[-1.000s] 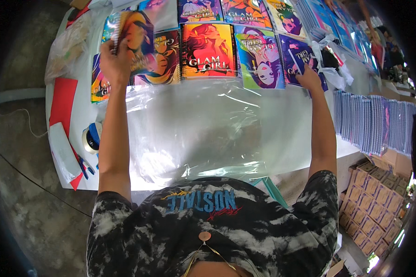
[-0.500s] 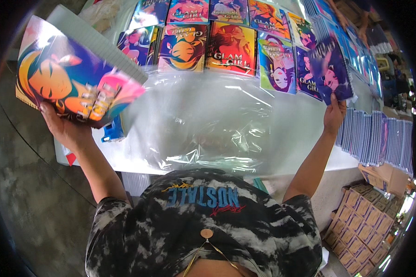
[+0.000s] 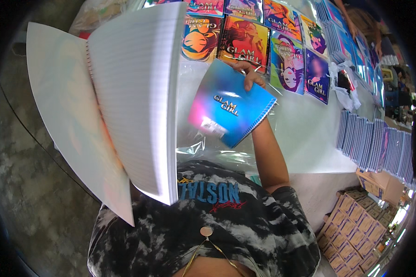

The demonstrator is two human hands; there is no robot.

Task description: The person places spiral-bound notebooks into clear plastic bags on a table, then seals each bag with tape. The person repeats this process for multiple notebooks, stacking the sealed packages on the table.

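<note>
A spiral notebook [image 3: 134, 101] is raised close on the left, its cover [image 3: 62, 115] swung away from a thick block of white pages. Behind it my left hand is hidden; the notebook stays up off the table, in the place where that hand held it before. My right hand [image 3: 250, 76] grips the top edge of a smaller-looking spiral notebook [image 3: 231, 104] with a blue and pink back cover, thumb on the cover. This one is tilted above the plastic-covered table, its wire binding toward the lower right.
Rows of colourful spiral notebooks [image 3: 246, 44] lie across the far side of the table [image 3: 309, 143]. Stacked notebooks [image 3: 374, 141] stand at the right, near crumpled white plastic [image 3: 346, 90]. Brown cartons [image 3: 353, 226] are piled on the floor. Another person's arm [image 3: 349, 18] reaches in at the far right.
My right hand has brought its notebook from the far right to the middle and turned it back side up. The left notebook has come closer and its cover has fallen open.
</note>
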